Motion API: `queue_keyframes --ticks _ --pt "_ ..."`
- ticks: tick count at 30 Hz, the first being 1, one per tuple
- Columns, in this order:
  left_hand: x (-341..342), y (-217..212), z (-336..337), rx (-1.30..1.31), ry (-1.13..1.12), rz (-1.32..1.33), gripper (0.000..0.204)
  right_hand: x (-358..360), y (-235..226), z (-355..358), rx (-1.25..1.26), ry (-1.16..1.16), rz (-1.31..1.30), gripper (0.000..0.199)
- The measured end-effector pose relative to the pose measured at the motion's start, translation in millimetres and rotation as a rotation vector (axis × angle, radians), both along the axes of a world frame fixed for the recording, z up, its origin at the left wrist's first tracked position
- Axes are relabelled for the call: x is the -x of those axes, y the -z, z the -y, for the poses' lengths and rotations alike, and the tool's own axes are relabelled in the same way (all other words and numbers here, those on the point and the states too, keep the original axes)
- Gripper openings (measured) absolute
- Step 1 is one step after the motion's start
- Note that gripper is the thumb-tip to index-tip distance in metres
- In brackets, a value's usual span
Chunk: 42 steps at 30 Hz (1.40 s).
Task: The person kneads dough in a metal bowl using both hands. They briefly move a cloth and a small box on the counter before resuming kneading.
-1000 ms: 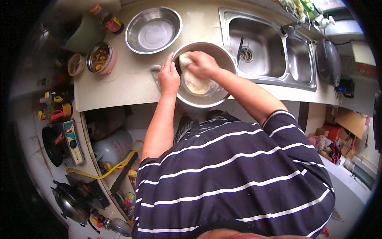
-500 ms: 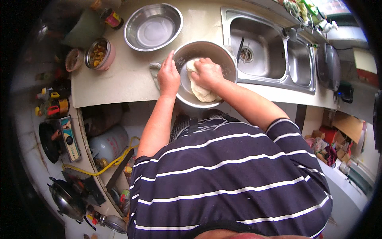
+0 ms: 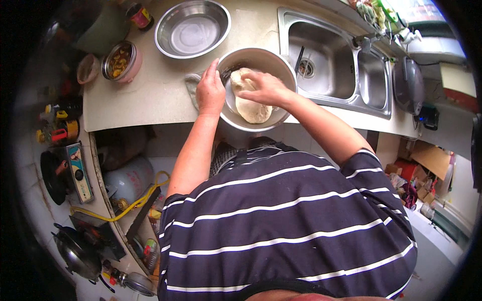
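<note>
A lump of pale dough lies in a deep round metal pot at the counter's front edge. Over the dough is my right hand, its fingers apart and its thumb spread away from them. The fingertips are at the dough's upper part; whether they touch it I cannot tell. My left hand lies against the left side of the pot's rim, fingers stretched out and pointing away from me. Just beside that hand, a greyish cloth lies partly hidden next to the pot.
Behind the pot stands a wide steel basin. To the right is a double steel sink holding a dark stick-like utensil. A pink container of yellowish food and a bottle stand left. A wok sits lower left.
My right hand has lifted off the dough and its fingers have spread from a closed, pressing shape. The dough shows more of its surface. My left hand stays at the rim.
</note>
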<state>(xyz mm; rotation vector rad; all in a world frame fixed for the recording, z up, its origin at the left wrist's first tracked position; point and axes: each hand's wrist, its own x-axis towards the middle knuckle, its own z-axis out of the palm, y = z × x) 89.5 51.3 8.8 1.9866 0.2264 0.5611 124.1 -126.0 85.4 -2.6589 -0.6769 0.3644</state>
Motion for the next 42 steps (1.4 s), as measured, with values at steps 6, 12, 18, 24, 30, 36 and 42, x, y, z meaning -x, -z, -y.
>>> queue_keyframes --ticks 6,12,18,24,30,36,42 --pt "-1.5 4.6 -1.2 -0.004 0.006 -0.01 0.035 -10.0 -11.7 8.3 -0.093 0.065 0.122 0.021" --pt "-0.1 0.7 -1.6 0.028 0.031 0.013 0.035 -17.0 54.0 -21.7 -0.03 -0.157 0.309 0.031" --pt "-0.4 0.9 -1.1 0.139 0.048 -0.028 0.037 -38.7 70.3 -26.4 -0.046 -0.155 0.433 0.025" --pt "12.9 -0.7 6.7 0.168 -0.003 0.023 0.044 -53.8 84.4 -29.3 -0.117 -0.122 0.433 0.027" --pt "10.1 -6.7 1.0 0.337 -0.026 -0.05 0.042 -26.7 29.1 -27.9 -0.099 -0.104 0.224 0.038" --pt "12.3 -8.6 0.0 0.286 -0.015 -0.09 0.044 5.8 -25.6 7.9 -0.165 0.142 0.039 0.027" --pt "10.5 -1.1 -0.3 0.267 -0.04 -0.052 0.044 10.5 -4.9 -1.6 -0.073 -0.161 0.336 0.019"
